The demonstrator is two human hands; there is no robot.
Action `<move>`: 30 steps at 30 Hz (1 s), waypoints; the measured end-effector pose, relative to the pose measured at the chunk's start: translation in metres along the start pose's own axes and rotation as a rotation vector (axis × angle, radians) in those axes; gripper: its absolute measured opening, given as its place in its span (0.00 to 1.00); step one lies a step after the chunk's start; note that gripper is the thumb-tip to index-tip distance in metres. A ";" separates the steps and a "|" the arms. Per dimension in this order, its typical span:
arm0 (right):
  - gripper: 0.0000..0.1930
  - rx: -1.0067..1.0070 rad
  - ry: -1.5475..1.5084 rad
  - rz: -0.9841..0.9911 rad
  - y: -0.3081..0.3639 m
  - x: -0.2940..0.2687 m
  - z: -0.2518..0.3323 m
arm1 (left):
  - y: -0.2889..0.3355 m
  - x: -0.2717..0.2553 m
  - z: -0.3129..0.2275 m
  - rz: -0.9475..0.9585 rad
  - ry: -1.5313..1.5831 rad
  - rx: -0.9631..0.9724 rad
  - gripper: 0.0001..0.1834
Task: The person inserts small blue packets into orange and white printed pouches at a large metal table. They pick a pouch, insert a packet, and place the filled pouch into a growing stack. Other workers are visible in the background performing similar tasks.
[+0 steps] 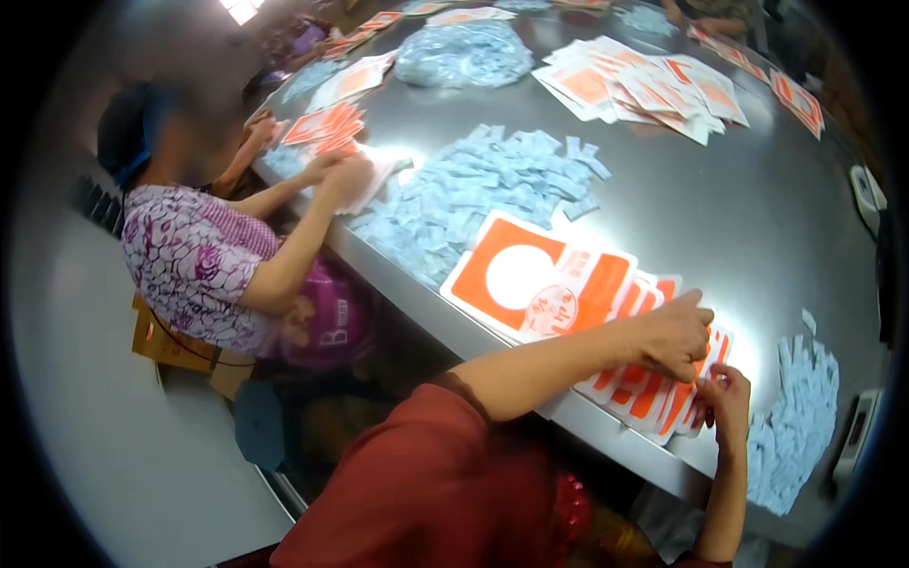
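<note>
A fanned row of flat orange-and-white printed bags (540, 275) lies along the table's near edge in front of me. My left hand (674, 333) reaches across the row, its fingers curled together over the bags near the right end. What those fingers hold, if anything, is too small to make out. At the right end, my right hand (727, 398) has its bent fingers and thumb on the edge of the last bags. Beside it spreads a heap of small pale blue packets (795, 426). A larger heap of the same packets (473, 194) lies beyond the row's left end.
On my left a person (204, 246) in a patterned top handles similar bags at the metal table (682, 208). Farther off are a clear sack of blue packets (464, 55) and a pile of bags (644, 85). White devices (857, 440) stand along the right side.
</note>
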State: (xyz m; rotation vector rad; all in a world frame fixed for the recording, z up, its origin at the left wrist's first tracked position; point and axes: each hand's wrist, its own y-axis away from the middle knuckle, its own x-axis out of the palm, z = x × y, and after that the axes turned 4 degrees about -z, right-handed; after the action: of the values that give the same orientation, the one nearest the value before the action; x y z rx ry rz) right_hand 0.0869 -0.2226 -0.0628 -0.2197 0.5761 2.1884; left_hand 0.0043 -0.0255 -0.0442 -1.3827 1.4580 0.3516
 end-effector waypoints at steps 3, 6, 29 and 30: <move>0.08 0.004 0.129 0.084 -0.003 0.006 0.018 | 0.003 -0.011 0.001 -0.011 -0.007 -0.021 0.15; 0.07 0.120 0.095 0.150 -0.008 0.007 0.035 | 0.002 -0.011 0.001 -0.049 -0.021 -0.025 0.15; 0.20 -0.076 -0.098 -0.009 -0.031 -0.002 0.034 | -0.006 -0.018 0.004 0.068 -0.086 -0.016 0.13; 0.21 -0.106 -0.006 -0.045 -0.032 -0.002 0.032 | -0.007 -0.017 0.004 0.074 -0.104 -0.009 0.13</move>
State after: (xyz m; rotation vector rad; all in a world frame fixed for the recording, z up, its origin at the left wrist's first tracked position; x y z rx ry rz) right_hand 0.1144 -0.1911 -0.0444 -0.2800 0.4485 2.1773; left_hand 0.0086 -0.0150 -0.0294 -1.3009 1.4254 0.4706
